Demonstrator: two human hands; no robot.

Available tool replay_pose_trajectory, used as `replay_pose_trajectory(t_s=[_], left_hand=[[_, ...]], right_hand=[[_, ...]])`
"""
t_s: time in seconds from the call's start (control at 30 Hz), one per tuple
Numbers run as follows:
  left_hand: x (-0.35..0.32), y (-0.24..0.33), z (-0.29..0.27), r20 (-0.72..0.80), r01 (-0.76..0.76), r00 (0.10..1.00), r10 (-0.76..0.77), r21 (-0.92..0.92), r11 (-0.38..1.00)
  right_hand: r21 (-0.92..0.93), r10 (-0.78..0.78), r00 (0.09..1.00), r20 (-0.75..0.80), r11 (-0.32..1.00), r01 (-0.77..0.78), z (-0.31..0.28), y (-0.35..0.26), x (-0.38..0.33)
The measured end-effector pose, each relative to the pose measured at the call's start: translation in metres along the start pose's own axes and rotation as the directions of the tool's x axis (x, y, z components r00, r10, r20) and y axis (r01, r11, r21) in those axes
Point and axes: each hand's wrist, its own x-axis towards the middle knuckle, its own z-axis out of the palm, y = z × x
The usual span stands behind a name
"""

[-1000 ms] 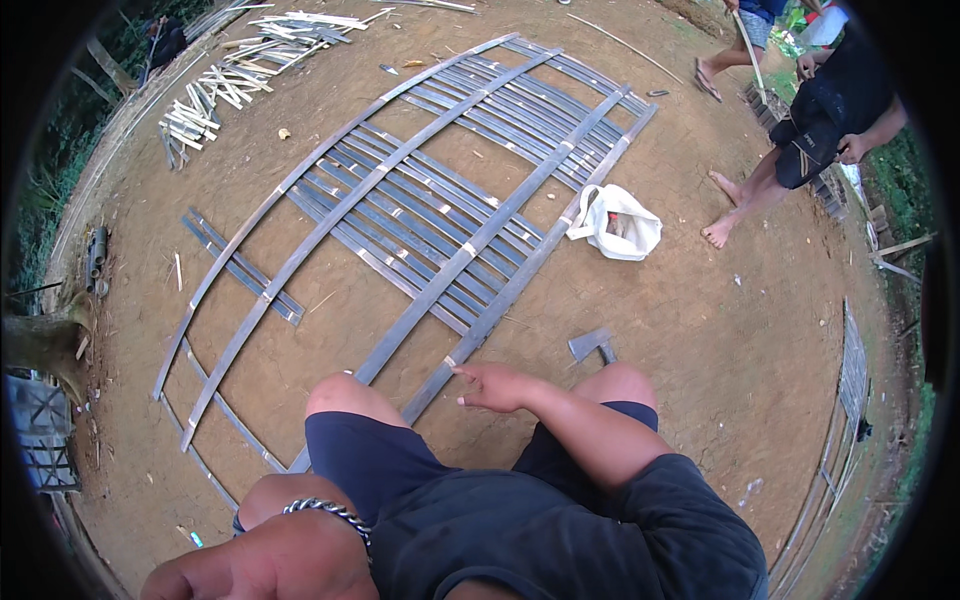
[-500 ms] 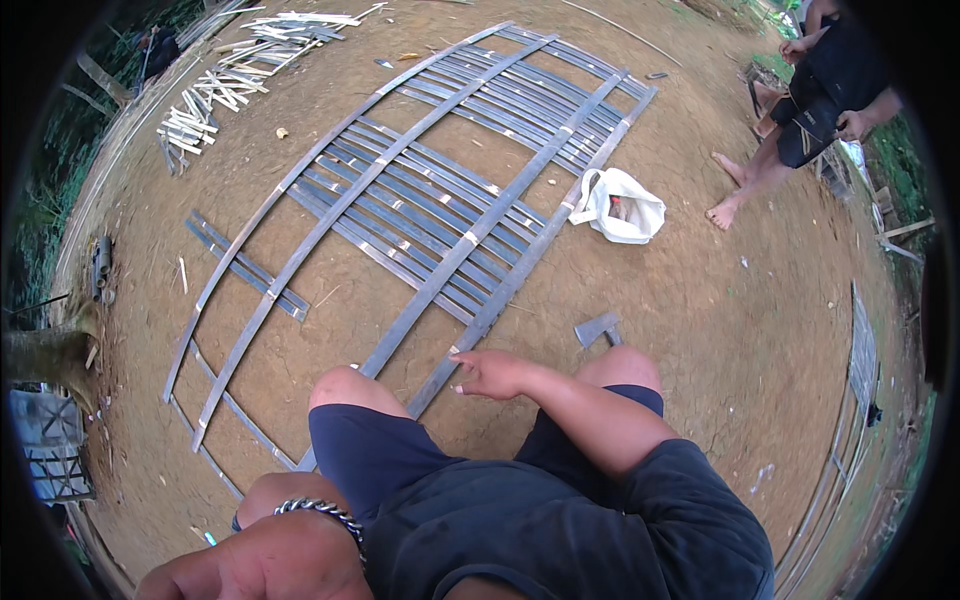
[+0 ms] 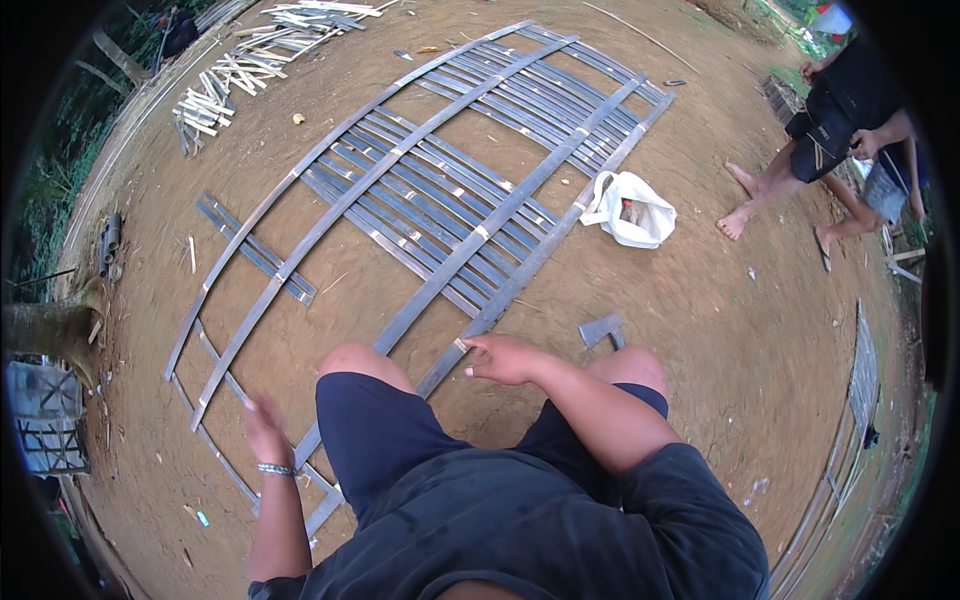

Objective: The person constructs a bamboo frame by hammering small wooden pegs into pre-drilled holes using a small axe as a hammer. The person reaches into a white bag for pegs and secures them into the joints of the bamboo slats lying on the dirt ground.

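A large frame of dark bamboo slats [image 3: 480,232] lies on the ground, its long rails crossed by many narrow strips in two groups. My right hand [image 3: 503,359] is at the near end of the right-hand rail, fingertips at a pale joint on it, thumb and forefinger apart. Left of my knee, my left hand [image 3: 268,432] is raised over the frame's lower left part; it is somewhat blurred, with fingers stretched out and nothing visible in it. A bracelet [image 3: 276,469] circles that wrist. By my right knee lies a hatchet [image 3: 601,329], its handle partly hidden.
Beside the frame's right rail stands a white bag [image 3: 645,212] with something reddish inside. Split bamboo pieces [image 3: 245,75] are heaped at the far left. Two loose dark slats [image 3: 255,250] lie left of the lattice. A barefoot person [image 3: 800,150] stands at the right, another partly behind.
My left hand has swung from close below, up and forward over the frame's left side. My right hand stays by the rail. A second person's leg has come into view at the right.
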Motion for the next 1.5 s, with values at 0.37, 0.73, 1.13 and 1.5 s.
replay_pose_trajectory(t_s=[0.37,0.73,1.13,1.5], left_hand=[[-0.184,-0.146,-0.127,0.378,0.193,0.612,-0.695,0.78,0.595],[-0.14,-0.126,-0.07,0.315,-0.094,0.931,-0.186,0.699,0.709],[-0.156,-0.048,-0.003,0.248,-0.1,0.968,0.042,0.224,0.97],[-0.147,-0.011,0.03,0.316,-0.302,0.931,0.183,0.381,0.874]], right_hand=[[-0.05,0.066,0.996,0.058,0.997,-0.063,0.003,0.017,0.005],[-0.1,0.017,0.996,0.092,0.995,-0.008,0.006,0.008,0.012],[-0.103,0.039,0.995,0.091,0.994,-0.029,0.01,0.02,0.025],[-0.116,0.068,0.993,0.094,0.992,-0.056,0.004,0.023,0.023]])
